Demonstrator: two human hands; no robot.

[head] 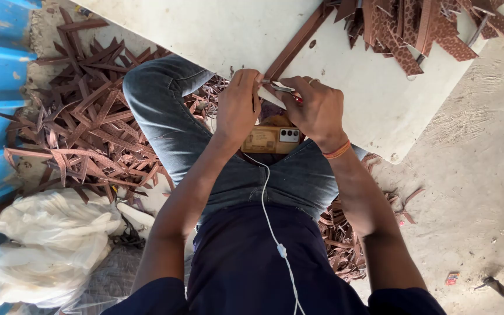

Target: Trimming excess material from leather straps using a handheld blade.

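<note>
**Strip at the board's edge, scraps heaped on both sides**

Nearest the camera, a white cable (272, 233) ran down over the dark shirt from a phone (272, 140) that lay on the person's lap, between the jeans-clad knees. Just beyond it the left hand (237, 108) pinched the near end of a long brown leather strip (296, 46) against the edge of the white board (374, 99), while the right hand (316, 111), orange band at the wrist, was closed on a small tool (284, 89) (its working end was too small to make out) set against that same end.

Judging by the layout, much trimming was already done: brown offcuts (83, 140) covered the floor to the left and more lay by the right knee. A pile of patterned strips (415, 29) waited at the board's far corner.

As for containers, only a white plastic bag (48, 245) sat at lower left, bulging; its contents could not be seen.
</note>
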